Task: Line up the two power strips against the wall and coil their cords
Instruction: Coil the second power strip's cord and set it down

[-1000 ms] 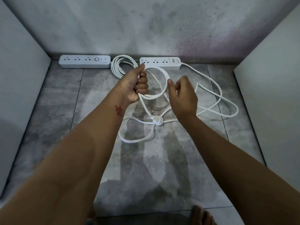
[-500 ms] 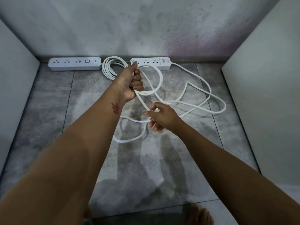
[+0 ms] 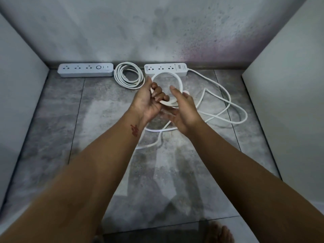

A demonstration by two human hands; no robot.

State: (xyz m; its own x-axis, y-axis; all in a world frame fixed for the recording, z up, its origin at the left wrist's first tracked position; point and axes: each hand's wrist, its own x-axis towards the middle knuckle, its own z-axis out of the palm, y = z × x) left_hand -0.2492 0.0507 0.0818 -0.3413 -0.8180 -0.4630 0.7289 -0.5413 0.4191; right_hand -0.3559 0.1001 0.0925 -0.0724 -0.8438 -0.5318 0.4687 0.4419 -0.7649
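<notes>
Two white power strips lie flat on the tiled floor [image 3: 61, 120], sockets facing up, their long axes running left to right along the foot of the back wall [image 3: 157, 32]. The left power strip [image 3: 85, 70] has its round button end pointing right, toward the coiled cord [image 3: 128, 78], which lies flat on the floor between the two strips, just beside that end. The right power strip [image 3: 165, 69] sits in line with it, and its loose cord [image 3: 228, 106] leaves the right-hand end and sprawls in wide bends over the tiles to the right of and below the hands. Part of that cord is gathered into a loop [image 3: 177, 79], raised in front of the right power strip so that its top arc covers the strip's near edge. The left hand [image 3: 149, 104] is palm up with its fingers curled round the bottom of the loop, gripping it. The right hand [image 3: 184, 113] is just beside it on the loop's right side, thumb up and fingers blurred but mostly stretched toward the left hand; the cord passes close behind it, and whether it has any hold on the cord cannot be told. A red mark [image 3: 134, 130] shows on the left forearm, and a bare foot [image 3: 220, 232] shows at the bottom edge
</notes>
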